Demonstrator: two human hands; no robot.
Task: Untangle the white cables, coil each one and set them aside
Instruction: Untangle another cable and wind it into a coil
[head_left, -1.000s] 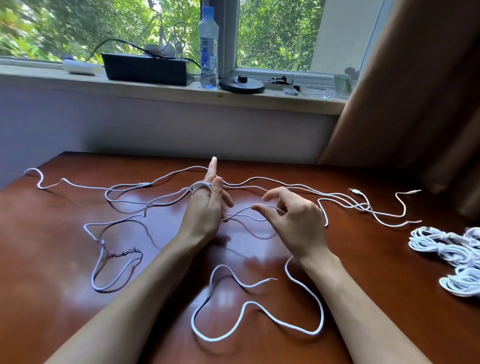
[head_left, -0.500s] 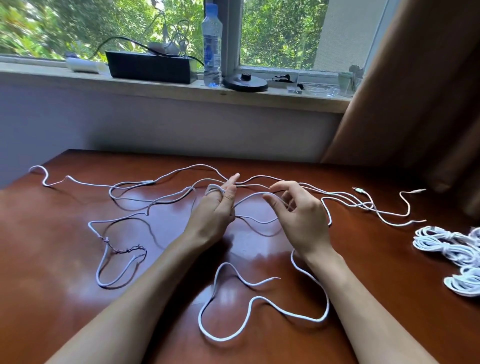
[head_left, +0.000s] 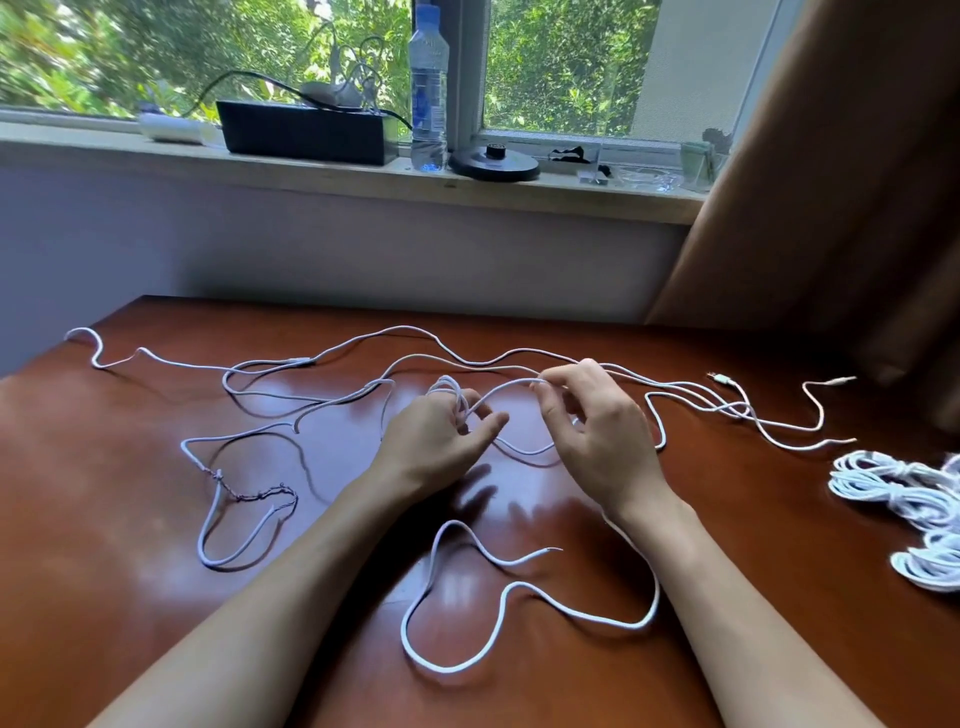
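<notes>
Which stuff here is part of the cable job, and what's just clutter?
Job: loose white cables, left hand with a loop round its fingers, right hand pinching one, coiled cables at right.
Lying about: water bottle, black box, round black base on the windowsill.

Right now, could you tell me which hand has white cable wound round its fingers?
The left hand: cable loops wrap its fingers; the right hand only pinches a strand.
</notes>
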